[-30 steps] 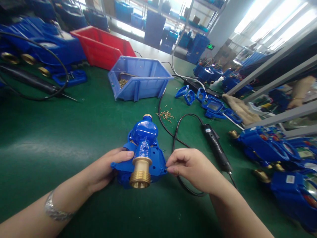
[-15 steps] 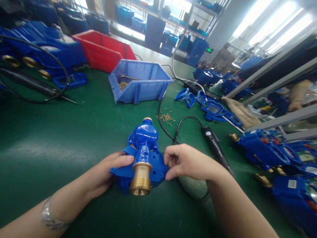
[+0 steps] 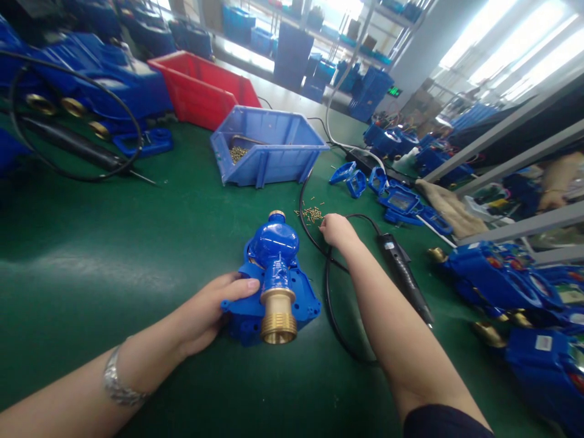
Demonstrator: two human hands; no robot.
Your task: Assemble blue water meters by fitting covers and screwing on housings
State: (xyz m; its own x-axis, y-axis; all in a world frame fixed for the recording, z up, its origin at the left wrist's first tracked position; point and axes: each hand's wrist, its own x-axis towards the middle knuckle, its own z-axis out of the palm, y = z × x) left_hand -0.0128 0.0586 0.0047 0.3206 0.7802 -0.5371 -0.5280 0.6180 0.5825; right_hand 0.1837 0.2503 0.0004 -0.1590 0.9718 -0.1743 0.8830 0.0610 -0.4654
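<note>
A blue water meter [image 3: 274,243] with a brass threaded end [image 3: 278,322] lies on the green bench, its pipe end toward me. My left hand [image 3: 225,307] grips its left side, thumb on top of the flat blue housing. Beyond the meter to the right, my right hand [image 3: 337,231] reaches to a small pile of brass screws [image 3: 312,213]. Its fingertips are pinched together at the pile's right edge. Whatever is between them is too small or hidden to make out.
A blue bin [image 3: 274,164] holding small brass screws stands behind the pile, beside a red bin [image 3: 205,91]. Black electric screwdrivers lie at right [image 3: 406,277] and left [image 3: 77,143], with cables. Blue covers [image 3: 399,201] and more meters [image 3: 542,353] sit to the right.
My right hand has left the meter's right side and moved forward to the screw pile. The left hand stays on the meter. The whole view has shifted slightly.
</note>
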